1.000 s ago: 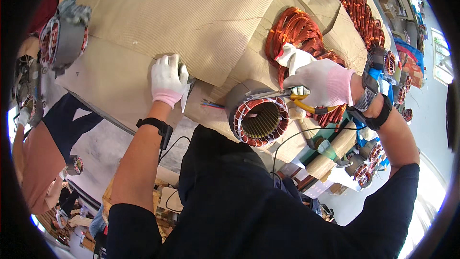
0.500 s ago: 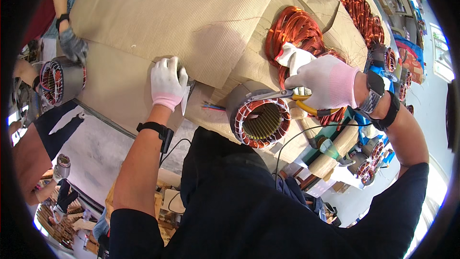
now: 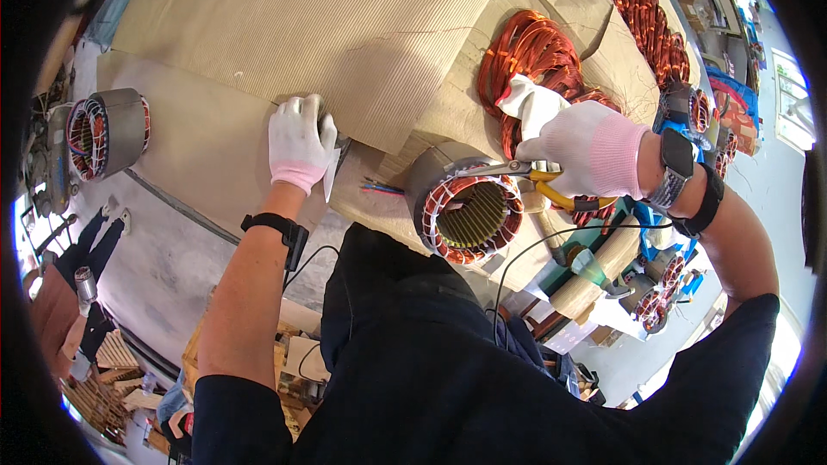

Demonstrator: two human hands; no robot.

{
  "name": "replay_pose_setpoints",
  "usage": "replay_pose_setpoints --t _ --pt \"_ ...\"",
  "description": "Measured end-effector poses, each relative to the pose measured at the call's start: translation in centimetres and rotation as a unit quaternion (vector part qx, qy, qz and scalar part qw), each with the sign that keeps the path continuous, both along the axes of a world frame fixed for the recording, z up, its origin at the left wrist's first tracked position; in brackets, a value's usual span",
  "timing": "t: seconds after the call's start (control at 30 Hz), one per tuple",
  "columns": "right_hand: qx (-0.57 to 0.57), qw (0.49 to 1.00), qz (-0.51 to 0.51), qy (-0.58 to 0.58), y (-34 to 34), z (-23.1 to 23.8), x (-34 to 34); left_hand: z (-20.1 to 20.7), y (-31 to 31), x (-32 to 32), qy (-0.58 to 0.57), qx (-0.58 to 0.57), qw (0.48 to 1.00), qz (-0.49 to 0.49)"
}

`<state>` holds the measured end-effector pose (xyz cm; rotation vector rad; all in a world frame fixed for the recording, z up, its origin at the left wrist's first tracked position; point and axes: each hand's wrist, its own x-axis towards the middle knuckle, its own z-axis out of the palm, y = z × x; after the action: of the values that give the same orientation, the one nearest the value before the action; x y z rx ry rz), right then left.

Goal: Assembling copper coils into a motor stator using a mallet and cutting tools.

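Observation:
My right hand (image 3: 590, 146), in a white and pink knit glove, grips scissors (image 3: 551, 191) with yellow handles. The nearly closed blades point left across the top rim of a motor stator (image 3: 474, 226). White lacing binds the stator's copper windings, and several coloured leads come out on its left. My left hand (image 3: 299, 142), gloved alike, rests with curled fingers at the edge of the ribbed cardboard (image 3: 301, 17). A white pointed strip (image 3: 331, 176) sticks out beside its thumb; the grip on it is partly hidden. White cloth (image 3: 527, 103) lies just beyond my right hand.
Copper wire coils (image 3: 530, 52) lie past my right hand, with more bundles (image 3: 646, 21) at the far right. Another stator (image 3: 125, 129) stands at the left table edge. A brush (image 3: 586, 265) lies right of the near stator, and a black cable (image 3: 560, 231) runs close by.
The co-worker's gloved hand has left the stator on the left, and that person's arm has withdrawn. My hands and the scissors have barely moved.

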<state>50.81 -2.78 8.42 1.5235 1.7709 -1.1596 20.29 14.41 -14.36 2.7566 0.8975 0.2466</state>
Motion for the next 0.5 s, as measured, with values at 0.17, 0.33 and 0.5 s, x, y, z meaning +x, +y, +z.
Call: replay_pose_setpoints --t 0.17,0.33,0.5 --pt "-0.004 0.999 -0.034 0.023 -1.1 -0.9 0.6 -0.2 0.1 -0.1 -0.014 -0.003 1.000 -0.002" --pt "0.013 0.993 -0.107 0.042 -3.6 -1.7 0.3 -0.2 0.1 -0.4 -0.006 0.005 1.000 -0.001" --pt "0.079 0.990 -0.116 0.027 -4.8 -1.3 0.5 -0.5 -0.5 -0.1 0.030 0.039 0.999 -0.002"
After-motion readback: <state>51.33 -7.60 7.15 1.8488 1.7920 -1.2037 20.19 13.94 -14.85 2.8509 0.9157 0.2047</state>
